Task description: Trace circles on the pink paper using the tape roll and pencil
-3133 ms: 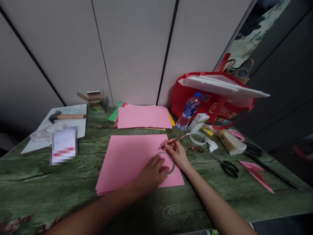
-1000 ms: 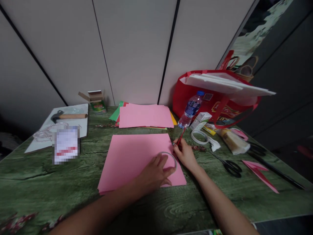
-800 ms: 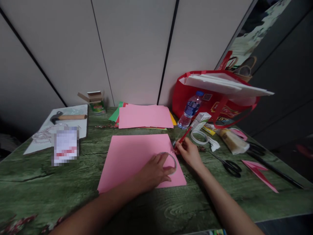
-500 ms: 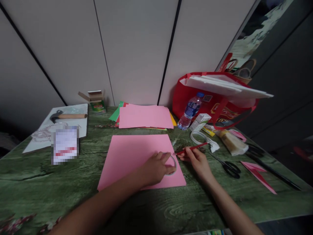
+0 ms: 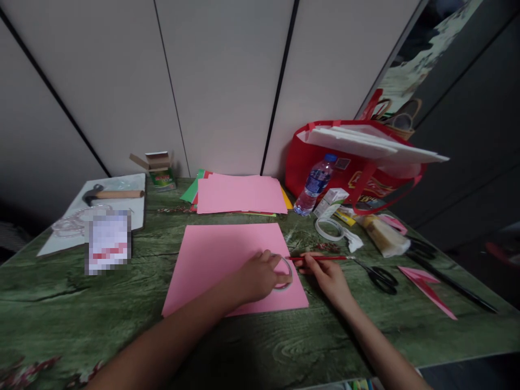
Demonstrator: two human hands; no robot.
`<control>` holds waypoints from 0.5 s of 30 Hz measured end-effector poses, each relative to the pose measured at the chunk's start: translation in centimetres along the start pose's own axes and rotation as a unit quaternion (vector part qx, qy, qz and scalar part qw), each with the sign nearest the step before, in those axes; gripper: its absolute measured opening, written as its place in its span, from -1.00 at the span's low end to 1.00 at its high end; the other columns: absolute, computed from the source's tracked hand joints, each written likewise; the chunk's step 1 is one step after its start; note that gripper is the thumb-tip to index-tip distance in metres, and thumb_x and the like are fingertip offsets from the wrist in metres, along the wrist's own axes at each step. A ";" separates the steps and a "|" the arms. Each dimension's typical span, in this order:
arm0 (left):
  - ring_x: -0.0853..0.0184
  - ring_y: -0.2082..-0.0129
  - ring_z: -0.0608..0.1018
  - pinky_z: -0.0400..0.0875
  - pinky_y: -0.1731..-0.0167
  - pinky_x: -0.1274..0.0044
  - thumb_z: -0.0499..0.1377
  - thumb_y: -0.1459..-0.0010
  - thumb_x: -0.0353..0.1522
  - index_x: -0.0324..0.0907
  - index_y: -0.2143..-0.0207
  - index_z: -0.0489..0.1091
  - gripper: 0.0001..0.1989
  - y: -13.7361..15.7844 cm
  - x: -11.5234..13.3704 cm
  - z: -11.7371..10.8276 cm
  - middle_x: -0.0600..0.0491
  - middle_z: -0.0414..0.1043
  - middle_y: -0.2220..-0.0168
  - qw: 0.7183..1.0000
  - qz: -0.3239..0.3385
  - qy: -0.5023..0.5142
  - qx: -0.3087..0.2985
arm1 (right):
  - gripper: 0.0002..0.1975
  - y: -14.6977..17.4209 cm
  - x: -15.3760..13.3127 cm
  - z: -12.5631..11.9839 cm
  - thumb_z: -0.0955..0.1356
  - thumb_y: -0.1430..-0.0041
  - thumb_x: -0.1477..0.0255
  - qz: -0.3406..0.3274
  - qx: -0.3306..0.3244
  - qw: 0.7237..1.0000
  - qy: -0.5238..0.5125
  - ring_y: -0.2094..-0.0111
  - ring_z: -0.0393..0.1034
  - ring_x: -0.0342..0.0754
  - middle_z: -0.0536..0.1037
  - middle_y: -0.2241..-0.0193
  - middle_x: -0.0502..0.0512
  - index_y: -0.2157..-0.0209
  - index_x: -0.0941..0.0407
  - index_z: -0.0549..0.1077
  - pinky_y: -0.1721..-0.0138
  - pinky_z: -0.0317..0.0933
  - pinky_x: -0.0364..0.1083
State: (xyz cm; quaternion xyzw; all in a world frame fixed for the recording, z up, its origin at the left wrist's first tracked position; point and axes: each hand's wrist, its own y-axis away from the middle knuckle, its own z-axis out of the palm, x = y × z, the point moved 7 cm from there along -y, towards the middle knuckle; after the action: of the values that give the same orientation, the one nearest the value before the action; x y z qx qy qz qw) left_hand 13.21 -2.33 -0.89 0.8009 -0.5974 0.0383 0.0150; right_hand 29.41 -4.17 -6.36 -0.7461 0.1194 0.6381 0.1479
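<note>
On a pink sheet of paper (image 5: pixel 215 254) rests a thin pale ring (image 5: pixel 291 269) near the right edge. My left hand (image 5: pixel 260 275) reaches over the sheet and holds the ring down, thumb and fingers bent against it. Part of the ring is hidden under those fingers. My right hand (image 5: pixel 320 271), just past the sheet's right edge, grips a red pencil (image 5: pixel 333 258) between thumb and fingers. The pencil lies almost level, its tip close to the ring's upper right side. Whether the tip touches the paper is too small to tell.
Behind the sheet lies a stack of coloured paper (image 5: pixel 244 194). To the right are a water bottle (image 5: pixel 314 187), white tape roll (image 5: pixel 329 229), black-handled scissors (image 5: pixel 382 279), folded pink paper (image 5: pixel 428 290) and a red bag (image 5: pixel 300 157). A hammer (image 5: pixel 117 194) lies on a white board (image 5: pixel 138 211) at left.
The red pencil has tipped from a slant to nearly level, its back end lowered. My right hand has turned slightly with it. My left hand stays on the ring.
</note>
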 end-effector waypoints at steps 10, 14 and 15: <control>0.28 0.28 0.29 0.18 0.16 0.44 -0.09 -0.28 -0.38 0.00 0.15 0.40 -0.71 -0.1 -0.2 0.2 0.00 0.29 0.17 1.000 0.001 0.023 0.008 | -0.57 2.4 -0.7 -0.5 0.32 -0.04 0.02 -0.018 -0.011 0.999 0.045 0.37 0.52 0.06 0.59 0.40 0.17 0.33 0.12 0.44 0.31 0.44 0.02; 0.29 0.29 0.29 0.17 0.18 0.46 -0.07 -0.28 -0.38 0.01 0.16 0.41 -0.72 -0.2 -0.2 0.1 0.01 0.29 0.19 0.999 0.011 0.025 0.017 | -0.60 3.9 -0.7 -0.7 0.32 -0.05 0.04 -0.013 -0.010 0.998 0.068 0.37 0.52 0.06 0.60 0.38 0.18 0.33 0.11 0.45 0.29 0.43 0.01; 0.29 0.29 0.29 0.17 0.18 0.47 -0.07 -0.27 -0.38 0.02 0.16 0.42 -0.72 -0.2 -0.2 0.1 0.01 0.29 0.18 0.999 0.015 0.024 0.017 | -0.61 4.4 -0.7 -0.8 0.32 -0.05 0.05 -0.013 -0.008 0.997 0.076 0.36 0.52 0.06 0.60 0.37 0.17 0.33 0.11 0.46 0.27 0.42 0.01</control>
State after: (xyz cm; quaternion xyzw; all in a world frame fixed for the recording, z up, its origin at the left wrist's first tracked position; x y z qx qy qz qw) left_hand 13.36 -2.11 -0.99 0.7911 -0.6078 0.0677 0.0147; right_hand 28.40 -8.50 -5.83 -0.7952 0.1155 0.5782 0.1413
